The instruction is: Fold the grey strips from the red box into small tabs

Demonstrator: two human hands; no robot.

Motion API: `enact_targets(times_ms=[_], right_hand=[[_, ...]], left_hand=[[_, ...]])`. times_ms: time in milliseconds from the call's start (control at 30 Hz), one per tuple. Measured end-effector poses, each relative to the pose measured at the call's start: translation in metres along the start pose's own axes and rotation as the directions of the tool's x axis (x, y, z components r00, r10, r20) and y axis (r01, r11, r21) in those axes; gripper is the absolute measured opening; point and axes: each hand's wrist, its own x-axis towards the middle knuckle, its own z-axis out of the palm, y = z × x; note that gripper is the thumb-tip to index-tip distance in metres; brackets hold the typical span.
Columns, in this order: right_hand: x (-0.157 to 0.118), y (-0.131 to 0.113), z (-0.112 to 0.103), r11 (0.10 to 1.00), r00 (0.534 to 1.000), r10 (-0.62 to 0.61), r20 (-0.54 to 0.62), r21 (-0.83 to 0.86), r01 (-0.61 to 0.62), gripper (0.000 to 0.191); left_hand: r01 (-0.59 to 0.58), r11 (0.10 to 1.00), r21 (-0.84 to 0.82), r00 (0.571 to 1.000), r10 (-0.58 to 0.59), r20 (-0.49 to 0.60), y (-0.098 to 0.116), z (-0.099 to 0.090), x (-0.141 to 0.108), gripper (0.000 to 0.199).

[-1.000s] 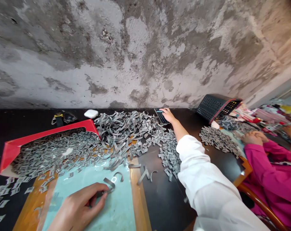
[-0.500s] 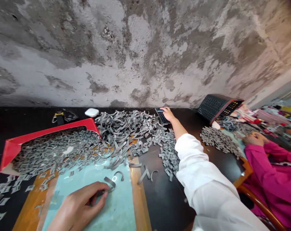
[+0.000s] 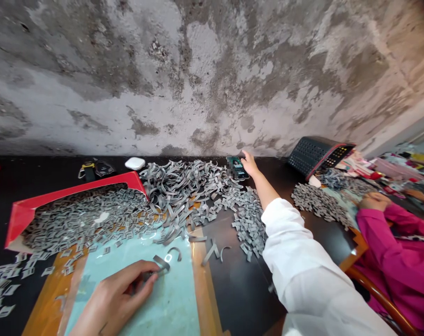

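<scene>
Grey strip (image 3: 165, 267) is pinched between thumb and forefinger of the left hand (image 3: 119, 291), over the blue-green sheet (image 3: 173, 303) on the bench (image 3: 242, 289). The right hand (image 3: 250, 165), fingers parted, is at the phone (image 3: 237, 166), beside heaped strips (image 3: 191, 179).

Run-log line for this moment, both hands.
left hand: pinching gray strip | right hand: at phone | red box: gray pieces inside
</scene>
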Motion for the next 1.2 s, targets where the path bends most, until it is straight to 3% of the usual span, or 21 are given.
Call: enact_targets(times_ms=[167, 300, 367, 433, 533, 600, 667, 733, 833, 900, 1000, 1200], right_hand=[[-0.039, -0.022, -0.052, 0.999, 0.989, -0.033, -0.147, 0.025, 0.038, 0.051], [-0.126, -0.055, -0.085, 0.981, 0.984, -0.176, -0.033, 0.074, 0.178, 0.029], [-0.184, -0.078, -0.084, 0.972, 0.976, -0.209, 0.062, 0.125, 0.2, 0.026], [-0.237, -0.101, -0.072, 0.963, 0.937, -0.243, 0.249, 0.176, 0.203, 0.027], [-0.276, -0.124, -0.05, 0.956, 0.878, -0.292, 0.379, 0.075, 0.285, 0.025], [-0.262, -0.127, -0.042, 0.962, 0.904, -0.235, 0.356, -0.048, 0.269, 0.027], [-0.223, -0.122, -0.04, 0.969, 0.973, 0.014, 0.232, -0.241, 0.044, 0.037], [-0.174, -0.111, -0.042, 0.939, 0.981, 0.157, 0.118, -0.324, -0.111, 0.056], [-0.113, -0.093, -0.039, 0.871, 0.941, 0.337, 0.026, -0.389, -0.301, 0.081], [-0.088, -0.083, -0.03, 0.826, 0.899, 0.437, 0.022, -0.406, -0.391, 0.089], [-0.069, -0.071, -0.01, 0.779, 0.855, 0.519, 0.027, -0.427, -0.459, 0.096], [-0.043, -0.051, 0.019, 0.74, 0.838, 0.545, -0.012, -0.463, -0.488, 0.103]], left_hand=[[0.115, 0.983, -0.145, 0.99, -0.125, -0.061, -0.005, -0.006, 0.004, 0.041], [0.16, 0.94, -0.301, 0.978, -0.192, -0.081, -0.005, -0.008, 0.009, 0.043], [0.15, 0.908, -0.392, 0.972, -0.207, -0.107, -0.003, -0.007, 0.01, 0.044], [0.133, 0.879, -0.458, 0.973, -0.204, -0.109, 0.0, -0.007, 0.011, 0.044], [0.109, 0.865, -0.49, 0.979, -0.18, -0.099, 0.006, -0.007, 0.01, 0.043], [0.096, 0.87, -0.483, 0.979, -0.17, -0.111, 0.007, -0.009, 0.009, 0.044], [0.076, 0.874, -0.481, 0.979, -0.158, -0.132, 0.007, -0.01, 0.008, 0.044], [0.051, 0.874, -0.484, 0.978, -0.141, -0.152, 0.006, -0.01, 0.009, 0.044], [0.04, 0.858, -0.512, 0.973, -0.15, -0.176, 0.005, -0.01, 0.01, 0.045], [0.047, 0.824, -0.565, 0.963, -0.188, -0.194, 0.007, -0.01, 0.011, 0.045], [0.024, 0.738, -0.674, 0.946, -0.234, -0.223, 0.01, -0.013, 0.012, 0.042], [0.025, 0.559, -0.829, 0.902, -0.37, -0.222, 0.009, -0.018, 0.013, 0.037]])
